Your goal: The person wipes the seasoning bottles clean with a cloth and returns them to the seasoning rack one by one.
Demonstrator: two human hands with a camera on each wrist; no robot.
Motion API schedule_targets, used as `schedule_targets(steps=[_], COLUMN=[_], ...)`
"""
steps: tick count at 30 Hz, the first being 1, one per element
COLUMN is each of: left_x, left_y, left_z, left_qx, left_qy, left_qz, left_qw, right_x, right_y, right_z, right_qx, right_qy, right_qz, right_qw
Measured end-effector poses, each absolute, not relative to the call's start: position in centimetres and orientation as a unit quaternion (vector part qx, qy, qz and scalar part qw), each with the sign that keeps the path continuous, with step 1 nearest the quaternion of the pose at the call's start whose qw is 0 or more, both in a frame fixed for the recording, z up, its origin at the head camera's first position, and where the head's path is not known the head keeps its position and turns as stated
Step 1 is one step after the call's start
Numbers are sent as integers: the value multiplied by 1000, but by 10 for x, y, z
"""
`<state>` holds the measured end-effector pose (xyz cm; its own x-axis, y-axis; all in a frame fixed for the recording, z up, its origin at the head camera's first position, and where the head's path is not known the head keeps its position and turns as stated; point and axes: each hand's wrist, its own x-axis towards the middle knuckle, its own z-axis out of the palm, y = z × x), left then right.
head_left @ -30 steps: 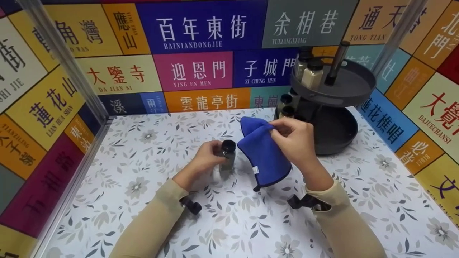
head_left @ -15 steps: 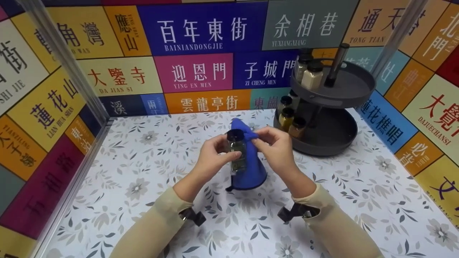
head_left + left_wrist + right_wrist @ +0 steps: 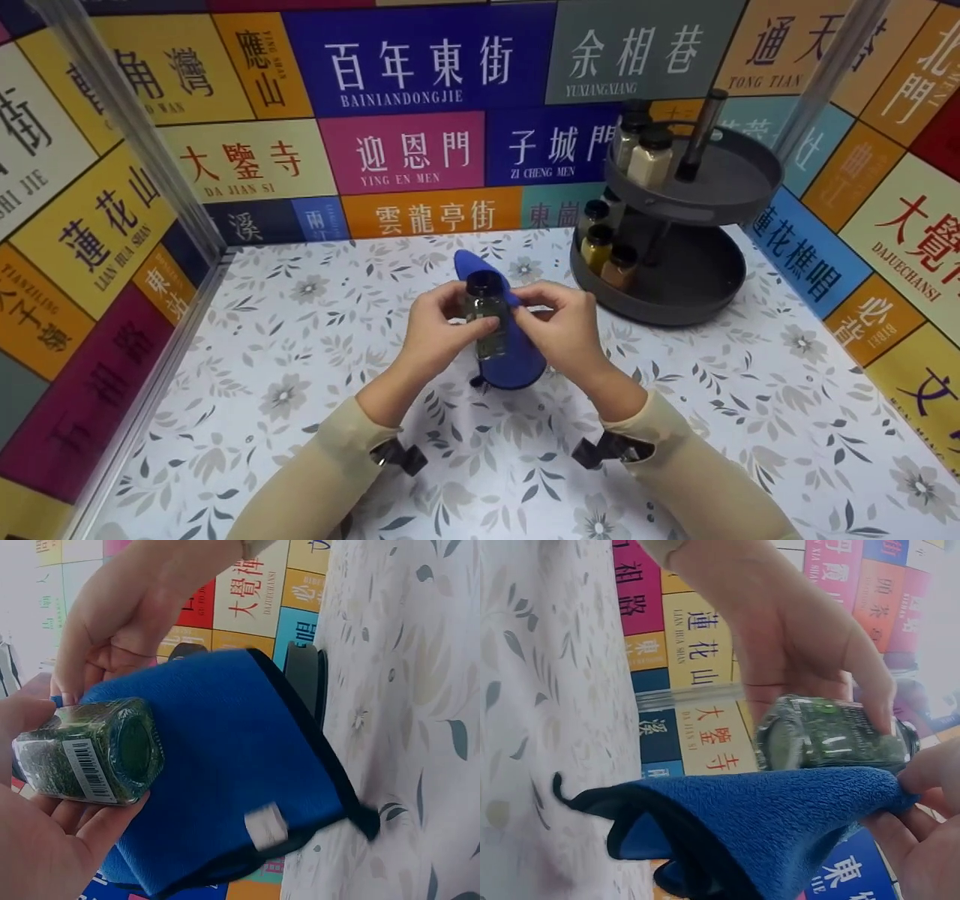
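Observation:
My left hand [image 3: 437,326] grips a small clear spice jar [image 3: 491,326] with a black lid, thumb across its front. Green dried herbs fill the jar, and a barcode label [image 3: 88,769] shows on its side in the left wrist view. Thumb and fingers of my right hand [image 3: 562,326] pinch a blue cloth [image 3: 772,802] with dark edging. The cloth hangs down behind the jar and lies against its right side. A small white tag [image 3: 266,826] sits near the cloth's lower edge.
A dark two-tier round rack [image 3: 697,300] stands at the back right. Several black-lidded jars sit on its left side, including a cream-filled jar [image 3: 650,157] on top and a yellow jar [image 3: 598,249] below. Sign-covered panels enclose the flower-patterned table [image 3: 300,465].
My left hand has raised the spice jar off the table. My right hand has moved left with the cloth, bringing it from apart to behind and against the jar.

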<state>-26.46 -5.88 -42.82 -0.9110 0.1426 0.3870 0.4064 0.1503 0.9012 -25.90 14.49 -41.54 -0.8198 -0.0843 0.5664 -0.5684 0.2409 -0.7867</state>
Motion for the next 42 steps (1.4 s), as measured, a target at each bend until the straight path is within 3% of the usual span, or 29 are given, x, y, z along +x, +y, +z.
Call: schedule_targets(steps=[13, 21, 30, 42], left_x=[-263, -260, -258, -258], left_y=[-69, -66, -54, -58], left_z=[-412, -411, -429, -423], left_qx=[-118, -133, -184, -170], left_qy=[-737, -735, -772, -762], left_qz=[-644, -644, -597, -611], left_qw=[169, 164, 118, 132], right_x=[-248, -247, -254, -253], right_y=[136, 139, 147, 147], right_z=[-428, -421, -414, -412], right_qx=[276, 267, 236, 280], right_qy=[-770, -771, -729, -747], right_qz=[538, 533, 586, 536], right_qw=[204, 225, 266, 275])
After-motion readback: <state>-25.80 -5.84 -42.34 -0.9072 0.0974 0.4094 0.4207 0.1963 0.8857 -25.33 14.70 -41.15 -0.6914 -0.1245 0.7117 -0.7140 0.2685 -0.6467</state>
